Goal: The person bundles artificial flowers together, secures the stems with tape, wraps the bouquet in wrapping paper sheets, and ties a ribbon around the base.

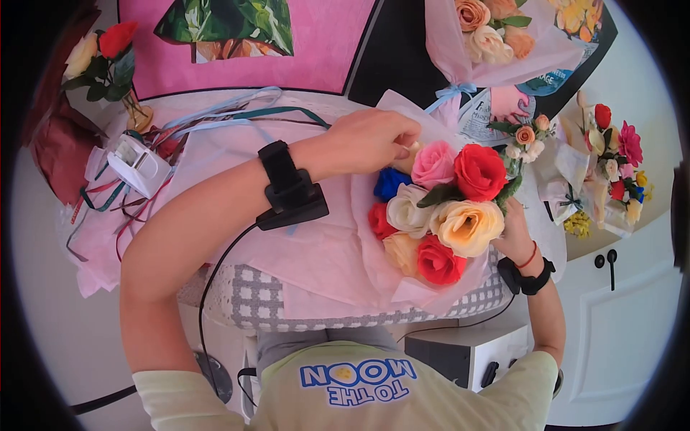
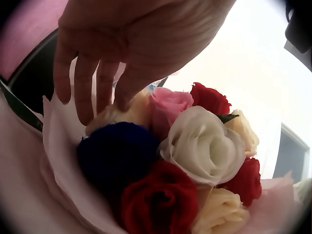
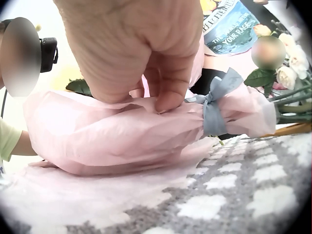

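A bouquet [image 1: 468, 227] of red, pink, white, blue and cream roses lies in pink wrapping paper [image 3: 112, 141]. A grey-blue ribbon bow [image 3: 213, 114] ties the paper together near its narrow end. At the bouquet's far left side, my left hand [image 1: 370, 141] holds a cream rose [image 2: 134, 111] between thumb and fingers, beside the blue rose [image 2: 117, 153] and the pink rose [image 2: 170, 105]. On the other side, my right hand [image 3: 141, 58] pinches the wrapping paper between thumb and fingers, close to the bow. In the head view, the flowers partly hide this hand [image 1: 514, 233].
Loose ribbons [image 1: 237, 115] and a white tape dispenser [image 1: 136, 165] lie at the left, near a small vase of roses [image 1: 136, 111]. Another wrapped bouquet [image 1: 492, 36] is at the back. More flowers [image 1: 618, 165] stand at the right. A grey-and-white checked cloth [image 1: 251, 294] covers the table.
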{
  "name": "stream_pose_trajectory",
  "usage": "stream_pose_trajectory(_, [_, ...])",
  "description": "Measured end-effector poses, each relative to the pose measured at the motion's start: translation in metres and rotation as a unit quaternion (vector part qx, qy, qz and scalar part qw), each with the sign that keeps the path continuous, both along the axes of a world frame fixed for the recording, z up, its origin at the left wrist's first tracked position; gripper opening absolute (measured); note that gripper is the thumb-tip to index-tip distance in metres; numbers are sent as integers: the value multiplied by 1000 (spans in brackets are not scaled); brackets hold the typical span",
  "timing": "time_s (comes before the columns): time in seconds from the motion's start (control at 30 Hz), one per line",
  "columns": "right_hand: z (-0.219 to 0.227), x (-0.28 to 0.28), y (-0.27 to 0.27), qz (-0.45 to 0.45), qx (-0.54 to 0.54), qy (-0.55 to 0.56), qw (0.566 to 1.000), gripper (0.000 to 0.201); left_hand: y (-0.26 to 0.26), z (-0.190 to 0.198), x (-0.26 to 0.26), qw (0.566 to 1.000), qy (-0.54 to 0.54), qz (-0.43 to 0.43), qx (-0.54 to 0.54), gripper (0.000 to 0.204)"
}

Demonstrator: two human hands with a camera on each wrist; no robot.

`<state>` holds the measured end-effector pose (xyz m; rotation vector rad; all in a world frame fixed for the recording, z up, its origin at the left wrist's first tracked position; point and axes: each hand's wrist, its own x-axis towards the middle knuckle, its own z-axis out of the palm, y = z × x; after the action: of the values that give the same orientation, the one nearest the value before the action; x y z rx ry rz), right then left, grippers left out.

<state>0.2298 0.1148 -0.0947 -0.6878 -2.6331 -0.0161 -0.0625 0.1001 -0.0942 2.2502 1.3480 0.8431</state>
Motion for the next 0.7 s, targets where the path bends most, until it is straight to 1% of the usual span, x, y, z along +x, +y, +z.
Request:
stream_pose_trajectory(0.07, [-3, 2, 3, -15, -60, 16, 998, 37, 2, -2, -3, 1000, -11, -26, 9, 12])
stream_pose_trajectory(0.1, [-2, 3, 4, -18, -59, 20, 998, 37, -1, 1, -4, 1000, -7, -29, 9, 12])
stream_pose_trajectory(0.17, [6, 5, 2, -21, -119, -2, 993, 38, -5, 7, -6, 998, -51, -24, 0, 21])
stream_pose_trajectory(0.2, [11, 4, 0, -30, -117, 4, 993, 38, -8, 11, -5, 998, -46, -34, 1, 21])
stream_pose_trajectory(0.27, [22, -1, -5, 18, -119, 7, 993, 39, -14, 19, -2, 994, -80, -75, 23, 37])
stream_pose_trajectory(0.3, [23, 1, -6, 3, -155, 10, 988, 39, -15, 24, -1, 991, -56, -118, 22, 44])
stream_pose_trajectory(0.33, [24, 1, -6, -6, -153, 14, 988, 39, -16, 24, 2, 990, -53, -127, 23, 44])
stream_pose_trajectory(0.4, [25, 3, -7, -5, -125, -21, 992, 39, -17, 26, 9, 988, -5, -152, 32, 46])
stream_pose_trajectory(0.43, [24, 2, -9, -22, -136, -29, 990, 37, -16, 28, 12, 990, 4, -140, 15, 44])
stream_pose_trajectory(0.47, [25, 2, -10, -29, -134, -25, 990, 37, -15, 28, 14, 989, 7, -147, 18, 44])
stream_pose_trajectory(0.53, [28, 3, -13, -7, -114, -28, 993, 37, -14, 26, 15, 994, -7, -105, -1, 42])
stream_pose_trajectory(0.6, [29, 8, -14, -14, -117, -12, 993, 36, -15, 27, 13, 994, 3, -107, -3, 40])
stream_pose_trajectory(0.67, [29, 14, -11, -22, -173, 10, 985, 35, -18, 26, 12, 995, -30, -94, 2, 42])
stream_pose_trajectory(0.7, [28, 18, -7, -27, -172, 17, 985, 35, -22, 28, 12, 995, -24, -100, 2, 42])
